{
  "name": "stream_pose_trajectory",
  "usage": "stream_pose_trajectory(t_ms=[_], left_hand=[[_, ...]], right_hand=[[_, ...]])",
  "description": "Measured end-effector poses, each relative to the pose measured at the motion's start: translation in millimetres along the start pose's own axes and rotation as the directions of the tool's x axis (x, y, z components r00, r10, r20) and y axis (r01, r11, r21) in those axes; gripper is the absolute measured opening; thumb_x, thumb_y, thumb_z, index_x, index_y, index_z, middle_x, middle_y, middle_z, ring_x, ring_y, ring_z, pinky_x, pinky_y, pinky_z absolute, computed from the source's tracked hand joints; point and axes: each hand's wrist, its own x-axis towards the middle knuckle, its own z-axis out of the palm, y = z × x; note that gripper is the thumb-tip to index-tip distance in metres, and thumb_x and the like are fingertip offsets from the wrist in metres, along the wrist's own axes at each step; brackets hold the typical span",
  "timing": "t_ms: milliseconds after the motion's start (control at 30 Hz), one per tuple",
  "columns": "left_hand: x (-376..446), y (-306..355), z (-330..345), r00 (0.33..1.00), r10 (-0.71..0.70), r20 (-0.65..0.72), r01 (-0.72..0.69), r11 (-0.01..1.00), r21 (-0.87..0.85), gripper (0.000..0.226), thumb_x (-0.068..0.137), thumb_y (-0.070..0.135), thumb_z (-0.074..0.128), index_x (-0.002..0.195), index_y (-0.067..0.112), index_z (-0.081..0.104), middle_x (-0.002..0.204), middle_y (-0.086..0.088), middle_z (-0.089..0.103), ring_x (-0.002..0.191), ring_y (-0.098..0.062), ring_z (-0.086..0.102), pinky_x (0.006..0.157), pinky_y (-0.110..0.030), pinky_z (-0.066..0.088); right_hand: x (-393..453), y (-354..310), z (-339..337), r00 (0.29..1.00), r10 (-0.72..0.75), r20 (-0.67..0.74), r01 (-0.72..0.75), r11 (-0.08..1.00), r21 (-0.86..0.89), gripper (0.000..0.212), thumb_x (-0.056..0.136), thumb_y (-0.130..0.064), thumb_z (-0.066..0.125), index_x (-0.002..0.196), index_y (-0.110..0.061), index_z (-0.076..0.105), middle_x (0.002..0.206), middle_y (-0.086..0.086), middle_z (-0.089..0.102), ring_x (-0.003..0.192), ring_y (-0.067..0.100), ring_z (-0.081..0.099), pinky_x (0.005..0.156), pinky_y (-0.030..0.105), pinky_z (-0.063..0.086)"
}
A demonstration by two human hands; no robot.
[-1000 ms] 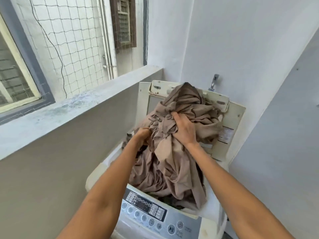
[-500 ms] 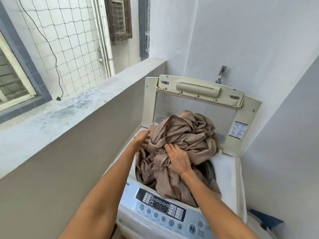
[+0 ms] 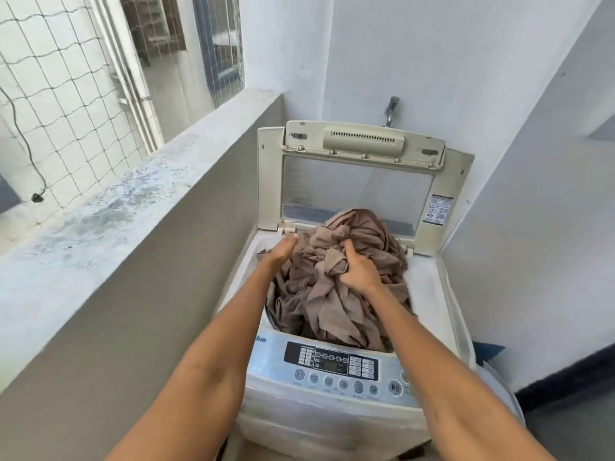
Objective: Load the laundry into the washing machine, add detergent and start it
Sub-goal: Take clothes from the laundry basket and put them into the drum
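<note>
A top-loading washing machine [image 3: 336,407] stands in the corner with its lid [image 3: 359,174] raised upright. A bundle of tan-brown laundry [image 3: 349,294] fills the drum opening and rises above its rim. My right hand [image 3: 357,271] grips a fold of that cloth near the top of the pile. My left hand [image 3: 283,251] lies against the pile's left side at the tub's edge, fingers loosely apart, gripping nothing that I can see. The control panel [image 3: 332,362] with its row of buttons faces me at the front.
A grey concrete parapet [image 3: 109,207] runs close along the machine's left side. A tap [image 3: 391,109] sticks out of the white wall behind the lid. A white wall stands to the right, with a blue object [image 3: 487,351] low beside the machine.
The laundry bundle has gone down from in front of the lid into the drum. Both hands lowered with it, and my left hand has slipped off to the pile's side.
</note>
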Motion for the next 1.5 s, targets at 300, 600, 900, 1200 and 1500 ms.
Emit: stream_pose_trajectory(t_ms=[300,600,900,1200,1500], left_hand=[[10.3,-13.3,19.3,0.985,0.154,0.072,-0.164,0.974,0.154,0.084,0.077,0.056,0.065,0.146,0.029,0.026,0.148,-0.012,0.033,0.137,-0.029,0.033,0.115,-0.041,0.027],[42.0,-28.1,27.3,0.979,-0.061,0.196,-0.092,0.723,0.685,0.08,0.092,0.05,0.05,0.15,0.033,-0.002,0.159,-0.016,-0.002,0.145,-0.04,-0.005,0.118,-0.049,0.002],[92.3,-89.8,62.6,0.925,-0.273,0.264,-0.095,0.506,0.857,0.067,0.096,0.039,0.046,0.152,0.026,0.01,0.158,-0.019,-0.007,0.145,-0.037,-0.014,0.118,-0.051,-0.004],[147.0,-120.7,71.8,0.913,-0.354,0.205,0.007,0.516,0.857,0.068,0.096,0.031,0.047,0.152,0.019,0.009,0.158,-0.02,0.002,0.145,-0.038,0.014,0.116,-0.047,0.022],[116.7,-103.3,59.4,0.936,-0.23,0.267,-0.051,0.66,0.75,0.069,0.097,0.022,0.049,0.152,0.019,0.006,0.158,-0.011,0.012,0.146,-0.027,0.015,0.112,-0.029,0.019]], right_hand=[[14.1,-20.9,24.2,0.784,-0.012,0.621,0.018,1.0,-0.003,0.106,0.071,-0.035,0.079,0.15,-0.013,0.012,0.154,0.013,0.024,0.137,0.029,0.034,0.111,0.044,0.034],[46.3,51.4,-24.9,0.969,0.064,0.239,-0.028,0.988,-0.152,0.091,0.072,-0.071,0.06,0.147,-0.036,0.021,0.16,0.007,0.004,0.145,0.033,0.011,0.114,0.055,0.018],[26.4,98.6,139.3,0.831,0.221,0.51,-0.234,0.971,-0.04,0.093,0.078,-0.055,0.065,0.149,-0.017,0.019,0.153,0.012,0.025,0.135,0.029,0.037,0.111,0.033,0.033],[97.3,98.4,129.5,0.833,0.198,0.516,-0.156,0.98,-0.124,0.072,0.086,-0.037,0.056,0.146,-0.021,0.021,0.15,0.016,0.027,0.132,0.035,0.039,0.106,0.043,0.039],[28.7,59.1,161.2,0.88,-0.028,0.473,0.183,0.941,-0.284,0.089,0.091,-0.028,0.057,0.148,-0.037,-0.01,0.158,0.007,-0.019,0.142,0.042,-0.017,0.106,0.073,0.014]])
